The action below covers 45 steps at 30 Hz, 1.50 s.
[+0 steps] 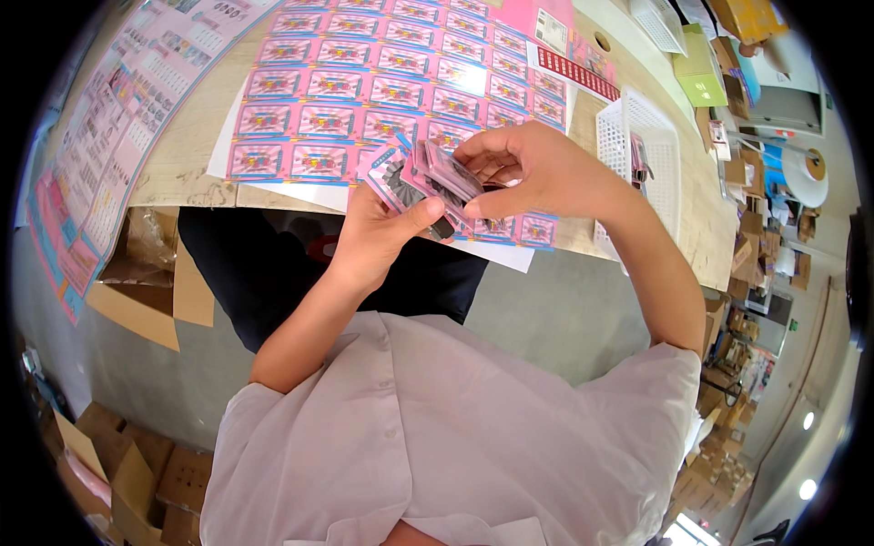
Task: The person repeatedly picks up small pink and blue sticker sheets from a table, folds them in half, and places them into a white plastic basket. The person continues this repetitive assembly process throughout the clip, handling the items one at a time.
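Two hands are at work: the left hand (378, 232) and the right hand (533, 168), with one small stack of pink cards (435, 182) between them; the number of cards in it cannot be told. One table (187, 150) carries one large sheet of pink labels (382, 82), too many to count surely. Two white baskets show, one at the right (651, 150) and one far right (657, 23). One green box (699, 68) stands far right.
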{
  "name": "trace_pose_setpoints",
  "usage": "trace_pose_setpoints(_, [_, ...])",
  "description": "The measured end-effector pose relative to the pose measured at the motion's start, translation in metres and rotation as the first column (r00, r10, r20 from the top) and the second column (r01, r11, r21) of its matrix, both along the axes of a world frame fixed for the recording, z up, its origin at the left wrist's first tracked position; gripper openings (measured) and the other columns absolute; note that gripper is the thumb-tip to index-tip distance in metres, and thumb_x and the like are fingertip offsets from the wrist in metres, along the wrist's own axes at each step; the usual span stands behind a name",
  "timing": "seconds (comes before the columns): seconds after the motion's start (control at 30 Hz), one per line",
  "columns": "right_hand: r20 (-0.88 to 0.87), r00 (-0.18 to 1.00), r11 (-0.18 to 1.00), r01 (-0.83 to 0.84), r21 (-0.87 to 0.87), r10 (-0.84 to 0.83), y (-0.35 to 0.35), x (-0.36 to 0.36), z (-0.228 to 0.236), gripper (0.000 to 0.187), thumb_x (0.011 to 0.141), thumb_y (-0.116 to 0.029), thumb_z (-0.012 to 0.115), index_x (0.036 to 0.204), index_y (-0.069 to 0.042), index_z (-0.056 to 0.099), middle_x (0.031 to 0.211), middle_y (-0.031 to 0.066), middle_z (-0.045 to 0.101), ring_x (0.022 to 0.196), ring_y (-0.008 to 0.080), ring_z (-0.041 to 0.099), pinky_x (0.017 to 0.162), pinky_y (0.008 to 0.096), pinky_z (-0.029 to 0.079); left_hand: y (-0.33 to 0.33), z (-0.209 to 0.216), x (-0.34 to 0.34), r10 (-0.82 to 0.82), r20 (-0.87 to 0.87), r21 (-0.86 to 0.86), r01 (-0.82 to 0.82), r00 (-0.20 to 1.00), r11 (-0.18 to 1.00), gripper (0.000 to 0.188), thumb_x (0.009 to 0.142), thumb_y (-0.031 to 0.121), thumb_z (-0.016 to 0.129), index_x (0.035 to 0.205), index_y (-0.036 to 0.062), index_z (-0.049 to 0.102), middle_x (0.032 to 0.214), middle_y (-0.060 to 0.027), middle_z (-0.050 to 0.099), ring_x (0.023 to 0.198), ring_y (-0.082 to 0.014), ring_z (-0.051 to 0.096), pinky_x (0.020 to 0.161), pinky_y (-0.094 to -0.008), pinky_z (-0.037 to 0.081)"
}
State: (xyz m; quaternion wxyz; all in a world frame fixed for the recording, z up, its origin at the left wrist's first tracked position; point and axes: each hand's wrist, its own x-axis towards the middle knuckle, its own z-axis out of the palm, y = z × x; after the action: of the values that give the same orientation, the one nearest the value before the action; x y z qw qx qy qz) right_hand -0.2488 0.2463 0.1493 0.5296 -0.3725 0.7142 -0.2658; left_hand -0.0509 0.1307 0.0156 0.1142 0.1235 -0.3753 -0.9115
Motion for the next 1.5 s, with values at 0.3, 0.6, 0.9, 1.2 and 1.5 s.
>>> trace_pose_setpoints(0.3, [-0.461, 0.887, 0.993, -0.049, -0.108, -0.007, -0.001, 0.028, -0.008, 0.045, 0.08, -0.023, 0.087, 0.114, 0.004, 0.073, 0.091, 0.0185, 0.078, 0.08, 0.0361, 0.075, 0.076, 0.0408, 0.06, 0.006, 0.003, -0.002, -0.007, -0.044, 0.002, 0.008, 0.999, 1.0, 0.071, 0.104, 0.035, 0.077, 0.155, -0.0011, 0.044, 0.143, -0.0148, 0.064, 0.129, -0.0242, 0.066, 0.102, -0.0431, 0.061])
trace_pose_setpoints(0.6, [-0.701, 0.713, 0.957, -0.213, -0.197, 0.014, -0.003, 0.055, -0.016, 0.063, 0.083, -0.022, 0.088, 0.136, 0.0, 0.065, 0.11, 0.0185, 0.072, 0.097, 0.0387, 0.073, 0.085, 0.0447, 0.059, 0.02, -0.008, 0.0, -0.042, -0.222, 0.032, 0.05, 0.974, 0.998, 0.101, 0.108, 0.052, 0.065, 0.173, 0.0037, 0.006, 0.163, -0.0135, 0.043, 0.151, -0.0239, 0.043, 0.124, -0.0458, 0.036])
trace_pose_setpoints(0.9, [-0.812, 0.583, 0.896, -0.349, -0.272, -0.02, 0.009, 0.06, -0.024, 0.066, 0.082, -0.023, 0.085, 0.132, 0.011, 0.06, 0.109, 0.0211, 0.069, 0.107, 0.0389, 0.069, 0.089, 0.0463, 0.057, 0.037, -0.022, 0.003, -0.045, -0.204, -0.125, 0.02, 0.978, 0.992, 0.069, 0.113, 0.061, 0.043, 0.15, 0.0036, 0.045, 0.159, -0.0157, 0.047, 0.149, -0.0274, 0.045, 0.124, -0.0478, 0.035])
trace_pose_setpoints(1.2, [-0.795, 0.606, 0.887, -0.354, -0.296, -0.024, 0.033, 0.053, -0.01, 0.055, 0.075, -0.005, 0.083, 0.125, 0.009, 0.062, 0.109, 0.0202, 0.068, 0.107, 0.0382, 0.069, 0.097, 0.0459, 0.054, 0.033, 0.012, -0.012, -0.039, -0.262, 0.392, 0.143, 0.964, 0.909, 0.082, 0.114, 0.067, 0.023, 0.174, 0.0103, 0.018, 0.173, -0.0113, 0.035, 0.158, -0.0299, 0.04, 0.125, -0.0499, 0.038])
trace_pose_setpoints(1.5, [-0.918, 0.395, 0.869, -0.461, -0.179, 0.021, 0.042, 0.053, -0.016, 0.057, 0.075, -0.012, 0.087, 0.124, 0.008, 0.064, 0.112, 0.0179, 0.07, 0.108, 0.0349, 0.07, 0.101, 0.0462, 0.053, 0.04, 0.029, -0.018, -0.046, -0.064, 0.472, 0.071, 0.997, 0.879, 0.068, 0.119, 0.055, 0.023, 0.174, 0.0167, 0.023, 0.174, -0.0091, 0.033, 0.157, -0.0254, 0.041, 0.122, -0.0472, 0.045])
